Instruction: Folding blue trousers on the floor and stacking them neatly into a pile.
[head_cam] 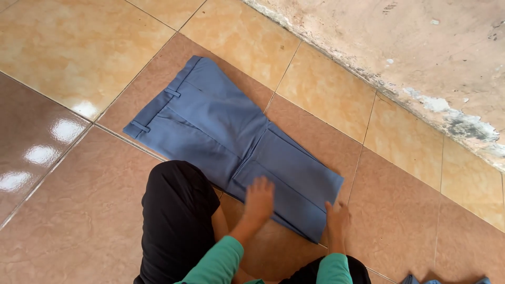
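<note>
A pair of blue trousers point(221, 126) lies folded on the tiled floor, waistband with belt loops toward the upper left, folded legs toward the lower right. My left hand point(259, 199) rests flat, fingers spread, on the near edge of the folded leg part. Just to its right, my right hand point(336, 216) presses on the lower right corner of the cloth with its fingers on the fabric's edge. Both arms wear green sleeves.
My knee in black cloth point(176, 210) sits at the trousers' near edge. The floor is glossy beige and brown tile point(68, 47). A stained, peeling wall point(421, 52) runs along the upper right. A bit of blue cloth point(415, 280) shows at the bottom right.
</note>
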